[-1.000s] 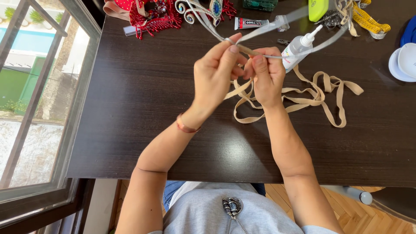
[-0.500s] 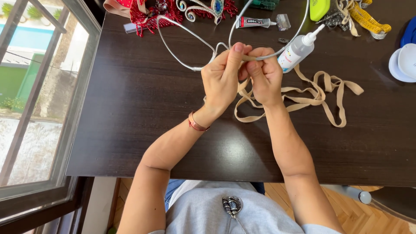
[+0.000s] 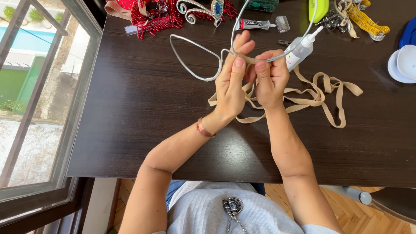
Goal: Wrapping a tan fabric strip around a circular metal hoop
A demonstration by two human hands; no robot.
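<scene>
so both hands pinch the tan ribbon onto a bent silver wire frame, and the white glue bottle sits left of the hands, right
Not quite. The head view shows the white glue bottle to the right of the hands, not left. The left hand and right hand do pinch the tan ribbon onto the bent silver wire frame.

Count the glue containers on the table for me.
2. A small glue tube lies at the far edge, beside the jewelled tiara. A white nozzle bottle lies just beyond the right hand. Others may be hidden off-frame.
</scene>
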